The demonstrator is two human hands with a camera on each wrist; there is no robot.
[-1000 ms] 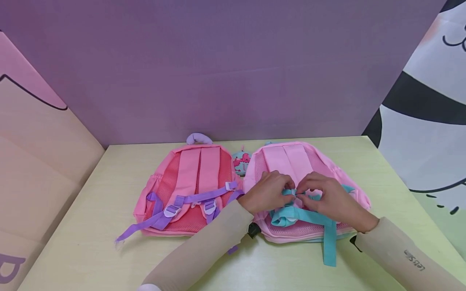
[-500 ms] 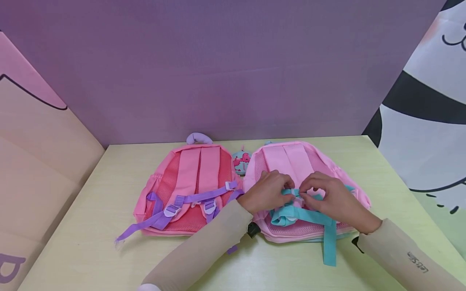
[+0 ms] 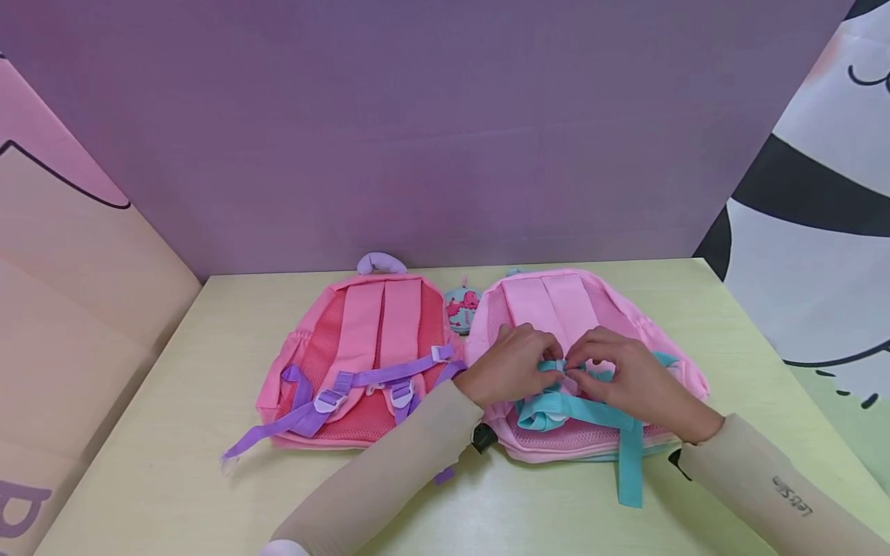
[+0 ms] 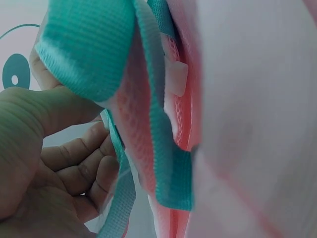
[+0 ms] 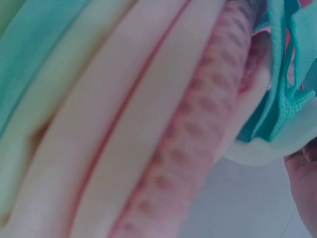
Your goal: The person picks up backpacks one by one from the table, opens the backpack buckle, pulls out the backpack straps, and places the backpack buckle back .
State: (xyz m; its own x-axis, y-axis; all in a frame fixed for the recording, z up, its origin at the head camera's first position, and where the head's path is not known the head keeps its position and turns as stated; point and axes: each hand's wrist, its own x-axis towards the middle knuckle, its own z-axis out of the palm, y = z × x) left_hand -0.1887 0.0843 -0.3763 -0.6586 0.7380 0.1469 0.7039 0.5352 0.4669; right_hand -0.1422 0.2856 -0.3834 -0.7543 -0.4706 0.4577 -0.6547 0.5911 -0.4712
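Note:
A light pink backpack [image 3: 556, 297] lies with its shoulder-strap side up on the table, teal webbing straps [image 3: 598, 413] bunched across its lower part. Over it, my left hand [image 3: 511, 367] pinches a teal strap between thumb and fingers. Facing it, my right hand [image 3: 622, 378] pinches the same teal webbing, fingertips right beside the left ones. The left wrist view has the left hand [image 4: 54, 158] under a broad teal loop [image 4: 89, 49]. Only an edge of the right hand [image 5: 303, 186] shows in the right wrist view, past the bag's side.
Left of it lies a coral pink backpack [image 3: 365, 309] with purple straps [image 3: 399, 372] and a lilac handle [image 3: 381, 263]. A round teal-and-pink item [image 3: 462, 309] sits between the bags. One teal strap end hangs over the near side onto the table [image 3: 167, 463].
My right hand shifted slightly right, away from the left fingertips, and has come back beside them. The left hand and both backpacks stay in place.

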